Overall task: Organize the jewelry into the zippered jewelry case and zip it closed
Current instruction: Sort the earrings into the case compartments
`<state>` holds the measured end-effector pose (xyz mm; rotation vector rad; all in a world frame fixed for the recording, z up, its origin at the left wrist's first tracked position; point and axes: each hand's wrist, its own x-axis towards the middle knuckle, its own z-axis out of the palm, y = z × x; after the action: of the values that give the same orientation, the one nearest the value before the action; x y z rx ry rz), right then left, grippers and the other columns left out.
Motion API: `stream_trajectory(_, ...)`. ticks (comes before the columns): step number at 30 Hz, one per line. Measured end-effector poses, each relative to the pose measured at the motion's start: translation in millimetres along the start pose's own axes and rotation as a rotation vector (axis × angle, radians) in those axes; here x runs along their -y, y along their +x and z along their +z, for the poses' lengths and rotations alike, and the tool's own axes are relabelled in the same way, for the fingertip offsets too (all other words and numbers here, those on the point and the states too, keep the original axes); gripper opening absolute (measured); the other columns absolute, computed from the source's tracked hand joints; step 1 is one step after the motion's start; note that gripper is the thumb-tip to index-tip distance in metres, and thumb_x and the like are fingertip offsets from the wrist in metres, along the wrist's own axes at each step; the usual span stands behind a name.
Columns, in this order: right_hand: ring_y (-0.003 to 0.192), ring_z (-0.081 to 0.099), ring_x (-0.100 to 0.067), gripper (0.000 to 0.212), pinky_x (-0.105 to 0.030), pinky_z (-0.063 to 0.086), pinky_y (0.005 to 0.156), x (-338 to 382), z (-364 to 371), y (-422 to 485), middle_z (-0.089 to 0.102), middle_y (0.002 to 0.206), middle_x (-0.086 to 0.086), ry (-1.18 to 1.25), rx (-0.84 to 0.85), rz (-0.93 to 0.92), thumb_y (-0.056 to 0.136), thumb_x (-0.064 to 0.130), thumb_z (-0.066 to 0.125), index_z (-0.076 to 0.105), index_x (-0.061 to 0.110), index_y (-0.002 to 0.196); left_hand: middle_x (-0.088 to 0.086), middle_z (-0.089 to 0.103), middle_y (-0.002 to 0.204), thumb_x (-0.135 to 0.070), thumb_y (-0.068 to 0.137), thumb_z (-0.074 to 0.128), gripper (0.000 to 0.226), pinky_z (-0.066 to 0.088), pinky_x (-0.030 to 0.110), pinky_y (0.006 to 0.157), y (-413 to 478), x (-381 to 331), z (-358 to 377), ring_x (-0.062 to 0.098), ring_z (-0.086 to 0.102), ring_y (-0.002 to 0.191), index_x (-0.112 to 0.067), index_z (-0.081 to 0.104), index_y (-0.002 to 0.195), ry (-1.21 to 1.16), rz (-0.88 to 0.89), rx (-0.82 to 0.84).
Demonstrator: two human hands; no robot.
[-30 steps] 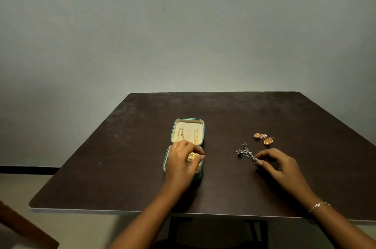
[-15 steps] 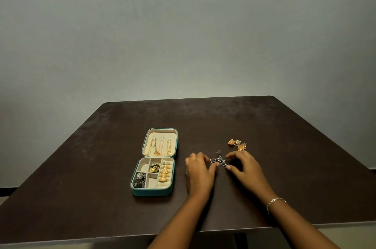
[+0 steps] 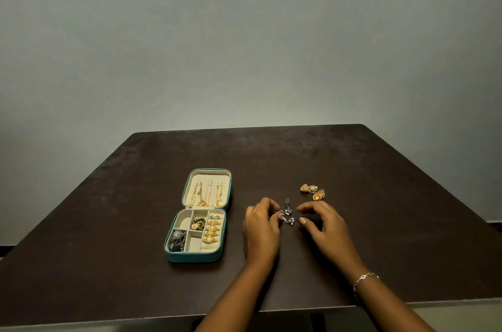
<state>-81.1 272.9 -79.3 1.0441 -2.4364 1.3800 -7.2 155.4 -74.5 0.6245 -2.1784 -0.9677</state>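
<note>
I see silver earrings (image 3: 287, 216) on the dark table (image 3: 380, 223), lying between the hands. The left hand (image 3: 261, 227) pinches their left edge. The right hand (image 3: 324, 224), loosely curled, holds nothing just beside them. The open jewelry case (image 3: 194, 257) lies left of both hands.

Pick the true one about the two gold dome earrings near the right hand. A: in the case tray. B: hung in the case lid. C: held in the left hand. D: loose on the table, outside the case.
D: the gold dome earrings lie on the table beyond the right hand, apart from the open case.
</note>
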Motion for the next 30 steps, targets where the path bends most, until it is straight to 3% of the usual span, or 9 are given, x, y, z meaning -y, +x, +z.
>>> stream_trajectory(2, 0.094, 0.055, -0.006, 0.020, -0.007, 0.037, 0.078, 4, -2, -2, 0.061, 0.092, 0.016, 0.031, -0.008, -0.020, 0.079, 0.001, 0.063, 0.066, 0.018, 0.090, -0.020, 0.050, 0.073, 0.002, 0.078, 0.059, 0.017, 0.034, 0.010, 0.068, -2, 0, -2, 0.012, 0.050, 0.082, -0.015, 0.060, 0.079, -0.059, 0.082, 0.010)
stream_trajectory(5, 0.096, 0.056, -0.001, 0.023, -0.009, 0.041, 0.081, 9, -5, -5, 0.062, 0.097, 0.019, 0.121, 0.034, -0.041, 0.081, 0.000, 0.062, 0.067, 0.018, 0.095, -0.022, 0.051, 0.076, 0.009, 0.075, 0.057, 0.025, 0.034, 0.003, 0.068, -4, -1, -5, 0.003, 0.050, 0.077, -0.014, 0.063, 0.081, -0.110, 0.148, 0.039)
stream_trajectory(9, 0.097, 0.059, 0.001, 0.026, -0.013, 0.046, 0.082, 13, -6, -7, 0.066, 0.101, 0.013, 0.232, 0.103, -0.029, 0.083, 0.002, 0.061, 0.066, 0.021, 0.100, -0.007, 0.057, 0.088, 0.011, 0.077, 0.055, 0.034, 0.035, 0.000, 0.069, -6, -2, -7, -0.008, 0.053, 0.079, -0.016, 0.063, 0.096, -0.153, 0.176, 0.099)
stream_trajectory(12, 0.093, 0.061, 0.001, 0.022, -0.016, 0.048, 0.080, 14, -5, -7, 0.068, 0.098, 0.011, 0.285, 0.087, -0.009, 0.083, 0.003, 0.063, 0.067, 0.019, 0.097, 0.002, 0.060, 0.091, 0.010, 0.078, 0.056, 0.040, 0.038, 0.001, 0.070, -8, -3, -7, -0.005, 0.055, 0.085, -0.025, 0.060, 0.098, -0.189, 0.195, 0.138)
stream_trajectory(16, 0.088, 0.064, -0.004, 0.021, -0.024, 0.052, 0.078, 11, -3, -7, 0.069, 0.091, 0.012, 0.326, 0.076, -0.004, 0.080, 0.002, 0.065, 0.068, 0.020, 0.092, -0.003, 0.062, 0.090, 0.008, 0.079, 0.057, 0.052, 0.040, 0.004, 0.070, -8, 1, -4, 0.001, 0.059, 0.084, -0.040, 0.054, 0.097, -0.228, 0.210, 0.145)
stream_trajectory(21, 0.082, 0.064, -0.005, 0.019, -0.022, 0.051, 0.073, 10, -2, -3, 0.069, 0.086, 0.010, 0.366, 0.072, -0.009, 0.076, 0.001, 0.068, 0.069, 0.018, 0.086, -0.009, 0.062, 0.085, 0.005, 0.078, 0.059, 0.043, 0.042, 0.008, 0.071, -6, 0, -4, 0.002, 0.059, 0.080, -0.033, 0.056, 0.098, -0.302, 0.215, 0.112)
stream_trajectory(24, 0.073, 0.063, -0.009, 0.008, -0.021, 0.050, 0.067, 13, -2, -2, 0.068, 0.080, 0.004, 0.424, 0.055, -0.004, 0.071, 0.013, 0.067, 0.068, 0.012, 0.078, -0.009, 0.063, 0.088, 0.002, 0.078, 0.061, 0.038, 0.041, 0.007, 0.070, -5, 0, -6, 0.001, 0.058, 0.082, -0.031, 0.056, 0.095, -0.330, 0.207, 0.081)
stream_trajectory(30, 0.071, 0.064, -0.008, 0.007, -0.019, 0.049, 0.066, 11, 0, 0, 0.069, 0.076, 0.001, 0.524, 0.019, 0.022, 0.069, 0.012, 0.064, 0.067, 0.017, 0.073, -0.011, 0.065, 0.081, -0.031, 0.079, 0.057, 0.006, 0.045, 0.016, 0.065, -6, 2, -4, 0.004, 0.059, 0.078, -0.030, 0.062, 0.081, -0.325, 0.279, 0.093)
